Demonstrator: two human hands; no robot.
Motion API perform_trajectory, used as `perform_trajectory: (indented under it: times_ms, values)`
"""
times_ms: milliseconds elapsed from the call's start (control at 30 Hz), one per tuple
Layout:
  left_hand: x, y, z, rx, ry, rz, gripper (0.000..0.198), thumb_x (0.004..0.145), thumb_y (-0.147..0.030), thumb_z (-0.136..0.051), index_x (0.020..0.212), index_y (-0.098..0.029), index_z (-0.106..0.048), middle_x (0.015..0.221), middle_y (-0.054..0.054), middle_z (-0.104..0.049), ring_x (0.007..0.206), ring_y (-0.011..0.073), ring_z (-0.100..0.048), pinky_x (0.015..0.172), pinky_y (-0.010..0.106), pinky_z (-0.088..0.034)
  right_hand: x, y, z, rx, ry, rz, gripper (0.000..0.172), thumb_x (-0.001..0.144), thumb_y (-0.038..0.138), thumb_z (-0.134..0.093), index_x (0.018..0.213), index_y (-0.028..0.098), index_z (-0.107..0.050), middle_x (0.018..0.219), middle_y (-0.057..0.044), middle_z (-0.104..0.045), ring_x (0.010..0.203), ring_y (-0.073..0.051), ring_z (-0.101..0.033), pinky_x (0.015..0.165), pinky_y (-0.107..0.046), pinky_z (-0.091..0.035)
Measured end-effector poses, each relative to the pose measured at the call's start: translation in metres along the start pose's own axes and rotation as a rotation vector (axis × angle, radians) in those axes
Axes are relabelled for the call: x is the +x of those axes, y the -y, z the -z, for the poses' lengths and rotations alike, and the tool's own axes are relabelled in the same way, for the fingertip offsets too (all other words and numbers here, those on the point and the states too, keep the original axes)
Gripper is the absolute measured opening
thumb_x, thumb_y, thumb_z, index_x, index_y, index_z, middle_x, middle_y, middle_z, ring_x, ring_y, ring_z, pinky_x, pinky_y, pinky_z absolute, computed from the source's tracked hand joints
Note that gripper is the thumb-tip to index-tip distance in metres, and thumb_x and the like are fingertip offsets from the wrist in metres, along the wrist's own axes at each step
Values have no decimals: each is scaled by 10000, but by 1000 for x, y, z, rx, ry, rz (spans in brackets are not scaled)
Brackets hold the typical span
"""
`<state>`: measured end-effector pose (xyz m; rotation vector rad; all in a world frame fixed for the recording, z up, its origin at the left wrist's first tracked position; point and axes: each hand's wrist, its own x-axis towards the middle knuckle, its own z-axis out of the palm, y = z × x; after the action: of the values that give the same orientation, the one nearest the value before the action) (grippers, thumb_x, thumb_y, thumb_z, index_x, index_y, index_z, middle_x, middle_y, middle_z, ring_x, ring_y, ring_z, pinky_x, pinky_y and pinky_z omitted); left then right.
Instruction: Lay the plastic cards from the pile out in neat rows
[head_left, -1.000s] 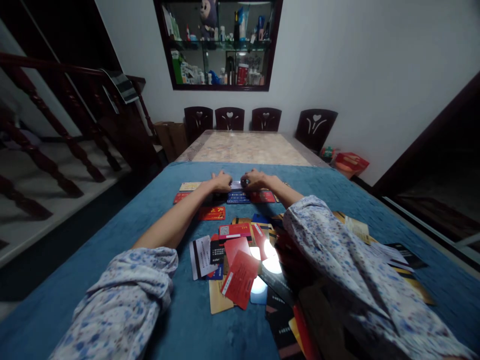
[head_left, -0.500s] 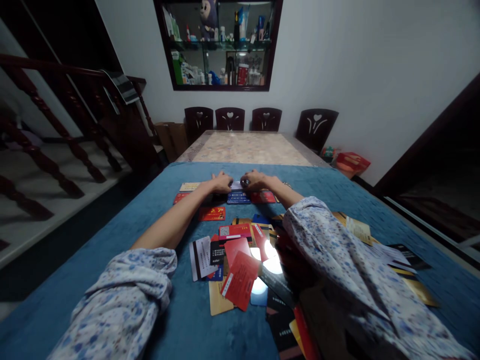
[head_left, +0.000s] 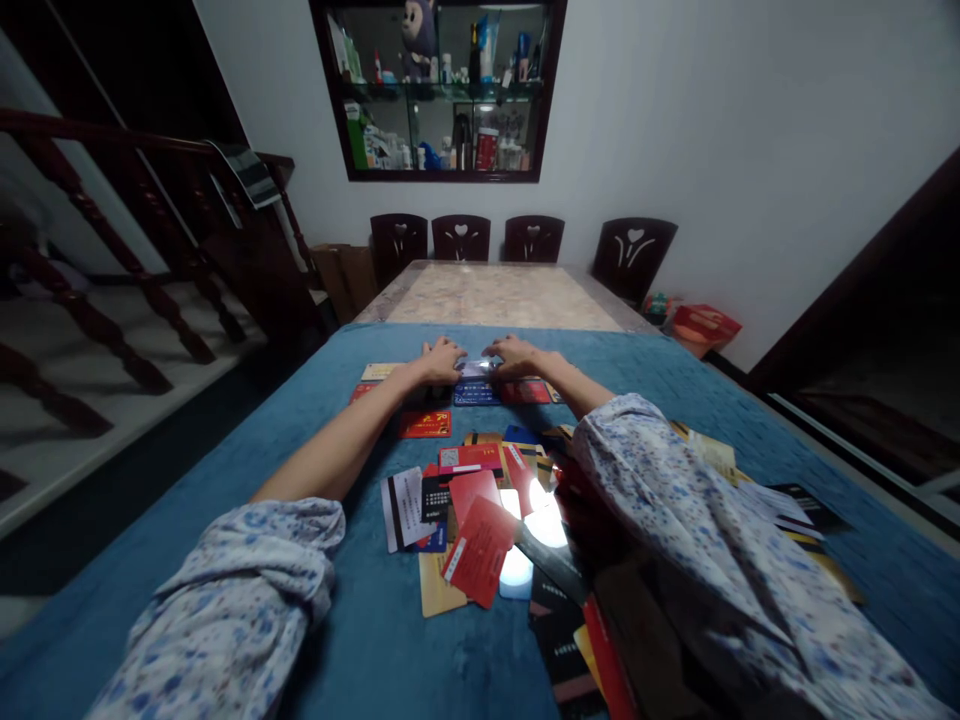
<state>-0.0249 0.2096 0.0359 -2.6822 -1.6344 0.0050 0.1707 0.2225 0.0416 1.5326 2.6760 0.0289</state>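
At the far part of the blue cloth, my left hand lies by the left end of a pale, shiny card, its fingers apart. Just off the card's right end is my right hand, also with spread fingers. Whether any fingertip touches the card is hard to tell. A blue card lies directly below it, with a red card to the right. A cream card forms the left of the upper row, partly screened by my left forearm. Nearer sits a red-orange card.
A loose heap of cards overlaps in front of me, some under my right sleeve. More cards lie to the right. The blue cloth covers the near table; beyond it the bare tabletop ends at several dark chairs.
My right hand's fingers have opened and drawn slightly away from the pale card, which shows more now. My left hand has shifted a little left.
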Motion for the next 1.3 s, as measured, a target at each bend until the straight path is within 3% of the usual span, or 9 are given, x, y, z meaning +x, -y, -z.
perform_trajectory:
  times_ms: [233,600,767,1067,1300]
  values:
    - [-20,2,-1,-35,-140,-60,477,820,-190,-534,1288,-170,-621,1328,156,-576,1317,362,-383,998,542,-367,-13,12,5,5,-86,39,471,827,267,-599,1293,234,-660,1254,-116,-644,1186,-331,-501,881,-390,-442]
    - [-70,-5,-6,-88,-234,-166,406,824,-158,-517,1198,-189,-670,1261,139,-618,1272,348,-420,969,548,-371,-45,46,7,19,-150,115,283,854,206,-569,1080,227,-738,1138,-103,-678,1114,-290,-502,797,-336,-360]
    - [-95,-10,-16,-140,-317,-210,376,815,-165,-550,1158,-200,-700,1251,122,-627,1255,329,-429,1005,535,-344,-61,57,0,25,-164,156,279,840,227,-601,1086,225,-733,1119,-105,-681,1107,-289,-496,798,-330,-350]
    - [-139,-29,-31,-228,-370,-279,314,883,-170,-518,1124,-207,-715,1225,114,-656,1220,306,-433,995,540,-339,-94,69,-14,95,-205,238,257,853,217,-610,1076,230,-738,1099,-95,-692,1081,-281,-493,891,-377,-372]
    - [-169,-50,-35,-251,-299,-273,368,927,-163,-464,1213,-244,-683,1285,94,-646,1276,306,-395,1037,570,-307,-115,68,-24,179,-247,358,221,869,260,-609,1034,231,-753,1027,-86,-683,1035,-264,-498,960,-434,-354]
